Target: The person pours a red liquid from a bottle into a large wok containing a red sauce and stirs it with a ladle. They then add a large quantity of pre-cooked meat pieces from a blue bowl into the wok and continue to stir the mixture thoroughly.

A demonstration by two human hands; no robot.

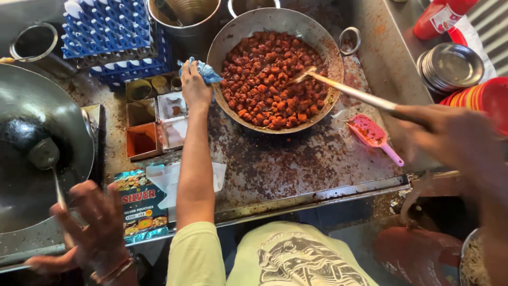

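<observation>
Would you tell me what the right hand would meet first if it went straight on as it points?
Probably the rim of the wok, where the spatula crosses it; the right hand points that way. The pink scoop lies beside that line, though depth is unclear.

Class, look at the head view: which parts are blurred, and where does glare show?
Head view: the left hand and the right hand gripping the spatula are motion-blurred; the pan of red pieces is sharp; daylight gleams on the steel plates.

A flat rectangular pouch pack, blue and red with food pictures, is lying at the desk's front edge; a red bottle's white label is showing top right.
</observation>
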